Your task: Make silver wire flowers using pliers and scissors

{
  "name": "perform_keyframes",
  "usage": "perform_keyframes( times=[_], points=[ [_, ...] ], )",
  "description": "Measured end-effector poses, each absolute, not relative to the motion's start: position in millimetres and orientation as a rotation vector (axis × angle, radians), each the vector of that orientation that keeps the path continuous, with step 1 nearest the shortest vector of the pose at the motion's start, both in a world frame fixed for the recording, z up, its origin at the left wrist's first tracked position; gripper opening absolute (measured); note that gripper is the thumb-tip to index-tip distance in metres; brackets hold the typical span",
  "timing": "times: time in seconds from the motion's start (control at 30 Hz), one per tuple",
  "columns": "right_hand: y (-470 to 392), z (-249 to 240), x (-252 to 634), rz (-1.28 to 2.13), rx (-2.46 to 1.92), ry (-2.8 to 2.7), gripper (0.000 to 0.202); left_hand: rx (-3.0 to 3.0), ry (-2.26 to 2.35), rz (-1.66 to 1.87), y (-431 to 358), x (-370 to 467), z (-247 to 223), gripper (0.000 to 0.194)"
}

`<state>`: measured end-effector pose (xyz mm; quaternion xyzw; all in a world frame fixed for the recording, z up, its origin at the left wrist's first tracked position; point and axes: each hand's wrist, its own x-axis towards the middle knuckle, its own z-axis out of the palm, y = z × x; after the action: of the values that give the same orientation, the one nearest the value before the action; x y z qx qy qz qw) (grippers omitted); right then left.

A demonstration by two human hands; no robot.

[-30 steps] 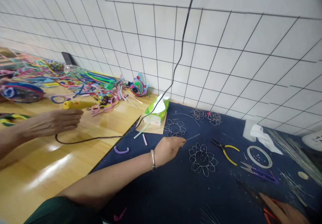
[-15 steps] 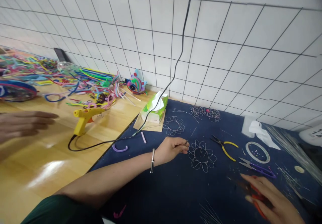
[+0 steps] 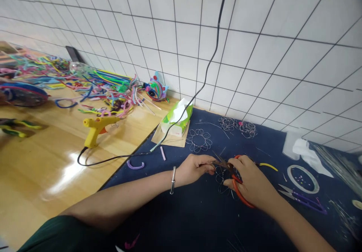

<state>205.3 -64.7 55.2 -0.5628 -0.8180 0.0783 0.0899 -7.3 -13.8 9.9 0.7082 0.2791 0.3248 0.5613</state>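
Over the dark blue mat (image 3: 181, 214), my left hand (image 3: 199, 169) pinches a thin wire, with a silver bangle on the wrist. My right hand (image 3: 249, 180) grips red-handled pliers (image 3: 236, 176), their dark jaws at the fingertips of my left hand. Beneath the pliers lies a wire flower shape (image 3: 222, 182), partly covered by them and my right hand. Another wire flower (image 3: 198, 140) rests flat by the tissue pack. Yellow-handled pliers (image 3: 268, 166) show partly behind my right hand.
A tissue pack (image 3: 177, 122) stands behind my left hand. Purple scissors (image 3: 307, 200) and a white ring (image 3: 303, 179) lie right. On the wooden table (image 3: 65, 139) are a yellow glue gun (image 3: 97, 129) with a black cord and colourful pipe cleaners (image 3: 104, 86).
My right hand has moved left with the red-handled pliers, up to my left hand. Another person's hand has left the far left, where green-and-black pliers now show. The view has shifted slightly.
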Motion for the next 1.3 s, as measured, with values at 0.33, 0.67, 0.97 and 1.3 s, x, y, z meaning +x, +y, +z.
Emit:
perform_keyframes(
  times=[0.33,0.67,0.97,1.3],
  points=[
    [-56,44,198,0.25,-1.547,-2.494,0.049,1.732,0.639,0.691,-12,-8,15,0.02],
    [-60,44,198,0.451,-1.516,-2.458,0.043,1.775,0.606,0.653,-11,-11,15,0.022],
    [-64,41,197,0.466,-1.551,-2.485,0.035,1.8,0.595,0.608,-11,-11,16,0.022],
    [-68,34,197,0.521,-1.63,-2.485,0.03,1.608,0.601,0.535,-16,-9,20,0.021]
  ],
)
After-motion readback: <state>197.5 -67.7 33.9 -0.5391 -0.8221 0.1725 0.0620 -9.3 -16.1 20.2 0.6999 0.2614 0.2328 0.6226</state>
